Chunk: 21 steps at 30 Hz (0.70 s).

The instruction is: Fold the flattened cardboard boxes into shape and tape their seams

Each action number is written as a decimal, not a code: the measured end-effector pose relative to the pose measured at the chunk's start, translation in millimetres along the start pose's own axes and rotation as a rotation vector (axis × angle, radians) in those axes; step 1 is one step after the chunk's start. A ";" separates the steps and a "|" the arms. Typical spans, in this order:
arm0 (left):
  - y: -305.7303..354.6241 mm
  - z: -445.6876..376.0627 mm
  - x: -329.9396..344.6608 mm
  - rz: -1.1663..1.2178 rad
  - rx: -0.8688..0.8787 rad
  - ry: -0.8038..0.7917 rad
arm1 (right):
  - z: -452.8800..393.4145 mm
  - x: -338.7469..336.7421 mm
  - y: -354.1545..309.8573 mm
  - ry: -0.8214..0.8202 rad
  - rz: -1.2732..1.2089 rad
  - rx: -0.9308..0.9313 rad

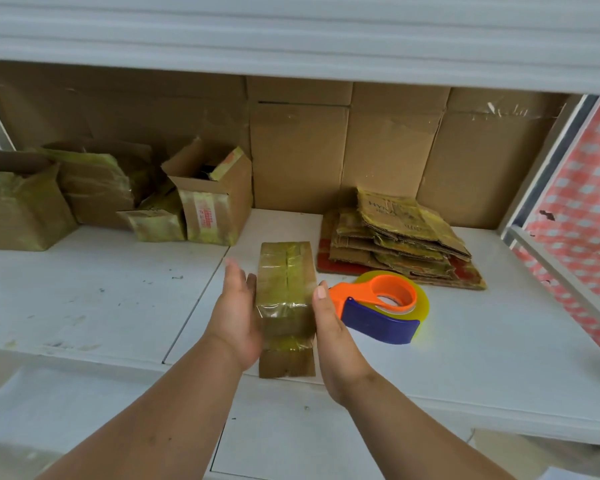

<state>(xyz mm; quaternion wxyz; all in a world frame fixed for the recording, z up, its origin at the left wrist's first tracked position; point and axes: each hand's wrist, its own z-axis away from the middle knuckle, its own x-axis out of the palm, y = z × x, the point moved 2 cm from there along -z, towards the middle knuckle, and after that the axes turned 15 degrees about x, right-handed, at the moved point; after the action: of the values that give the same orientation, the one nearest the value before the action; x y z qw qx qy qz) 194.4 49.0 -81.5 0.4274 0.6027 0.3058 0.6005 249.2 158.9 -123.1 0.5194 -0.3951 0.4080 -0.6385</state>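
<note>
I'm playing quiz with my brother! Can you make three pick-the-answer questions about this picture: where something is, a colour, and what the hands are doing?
1. Where does the tape dispenser lie?
A. right of the taped box
B. inside an open box
C. on the floor

2. What colour is its ring handle?
A. green
B. orange
C. white

3. How are the hands?
A. both gripping tape
B. both fists
C. open on either side of the box

Answers: 1 A, it sits beside the box's right side. 2 B, the ring is orange. 3 C, left hand and right hand flank it with straight fingers.
</note>
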 end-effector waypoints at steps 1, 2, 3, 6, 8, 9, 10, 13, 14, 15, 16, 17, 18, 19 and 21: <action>1.1 -0.6 -2.6 0.048 -0.007 0.020 | -1.8 -4.0 0.3 -0.004 0.022 0.003; -0.8 -3.6 -7.5 0.090 -0.020 0.040 | -0.2 -7.1 -2.5 0.004 0.045 -0.001; -0.2 -4.2 -12.9 0.116 -0.029 0.067 | 2.5 -10.1 -6.3 0.022 0.067 -0.009; -1.5 -6.5 -37.8 0.064 -0.006 0.230 | 8.6 -23.8 -10.9 0.136 0.064 -0.060; -1.2 -4.6 -48.2 -0.079 0.056 0.262 | 10.9 -32.3 -7.8 0.251 0.066 -0.129; -0.3 -1.6 -48.1 -0.169 0.077 0.231 | 11.5 -33.7 -5.8 0.289 0.087 -0.153; -1.4 0.5 -47.7 -0.248 0.089 0.181 | 11.8 -31.4 -4.4 0.300 0.129 -0.172; -3.3 8.5 -43.8 -0.418 0.133 0.033 | 6.3 -21.9 6.6 0.301 0.292 -0.183; -3.6 9.5 -43.1 -0.444 0.154 0.006 | 2.9 -20.5 9.9 0.312 0.321 -0.168; -3.4 10.1 -42.5 -0.459 0.170 -0.020 | -0.1 -20.4 12.1 0.324 0.335 -0.151; -3.4 10.6 -42.8 -0.469 0.183 -0.046 | -2.0 -20.8 13.7 0.332 0.346 -0.144; -2.7 11.6 -43.4 -0.483 0.197 -0.075 | -2.2 -21.7 13.8 0.344 0.363 -0.140; -1.9 12.3 -44.3 -0.507 0.214 -0.106 | -0.2 -22.5 11.5 0.355 0.391 -0.148; -0.9 13.3 -45.2 -0.536 0.230 -0.136 | 1.1 -24.0 9.4 0.370 0.422 -0.156; 0.7 14.7 -47.7 -0.588 0.259 -0.172 | 3.0 -26.8 5.0 0.385 0.493 -0.177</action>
<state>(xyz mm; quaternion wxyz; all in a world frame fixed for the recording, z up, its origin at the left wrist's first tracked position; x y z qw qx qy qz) 204.4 4.5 -101.7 0.5267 0.5863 0.5032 0.3545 257.6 184.4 -128.9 0.5352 -0.2001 0.6362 -0.5184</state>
